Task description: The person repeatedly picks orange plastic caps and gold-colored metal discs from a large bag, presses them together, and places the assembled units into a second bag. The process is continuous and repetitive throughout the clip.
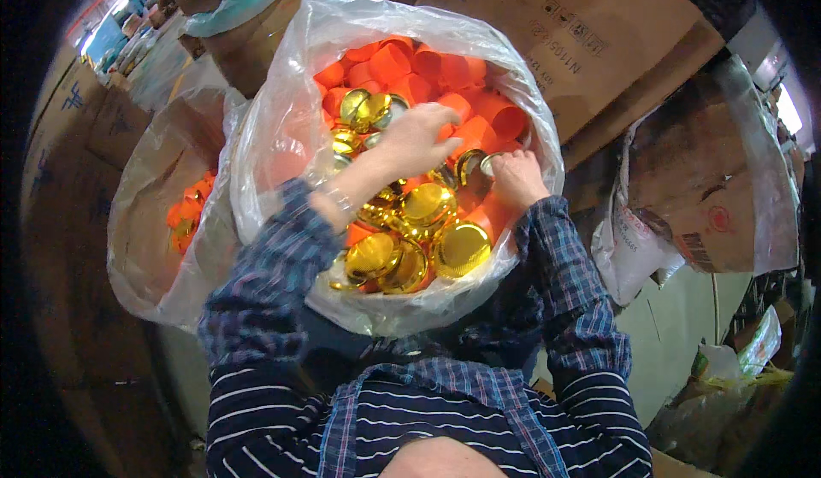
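A large clear plastic bag [278, 93] lines an open container in front of me, filled with orange plastic cups [389, 63] and shiny gold round lids [428, 204]. My left hand [417, 140] reaches over the middle of the pile, thumb and fingers apart, beside an orange cup [457, 106]. At the right side of the bag, my right hand [519, 179] has its fingers curled on a gold-rimmed lid [490, 164]. Another gold lid [467, 168] stands tilted just left of it. More gold lids lie heaped toward the near edge.
On the left stands a second plastic-lined container [141, 213] with small orange pieces [190, 211] in it. Cardboard boxes [581, 42] rise behind and at the far left. To the right are a lined carton [710, 170] and a white sack [633, 251].
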